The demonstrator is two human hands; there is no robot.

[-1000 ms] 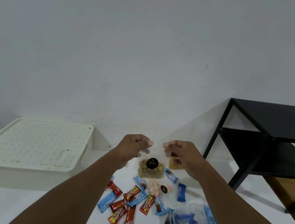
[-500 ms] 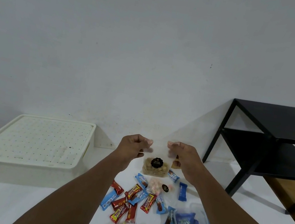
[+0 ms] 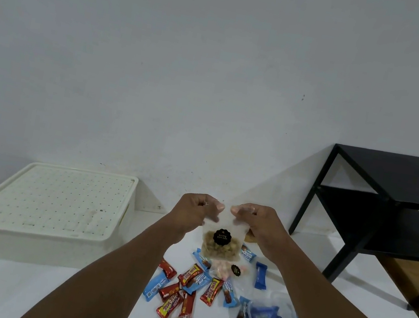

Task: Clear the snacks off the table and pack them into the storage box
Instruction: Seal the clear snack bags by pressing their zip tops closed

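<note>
The clear pouch of nuts (image 3: 220, 242) hangs upright above the far end of the white table (image 3: 11, 289), pinched at its top corners by the left hand (image 3: 195, 209) and right hand (image 3: 256, 220). The storage box (image 3: 52, 215), lid on, sits off to the left, nearer the left hand.

Left hand (image 3: 195, 211) and right hand (image 3: 257, 223) pinching clear snack pouch (image 3: 222, 241), above scattered wrapped snacks (image 3: 188, 285)
</note>
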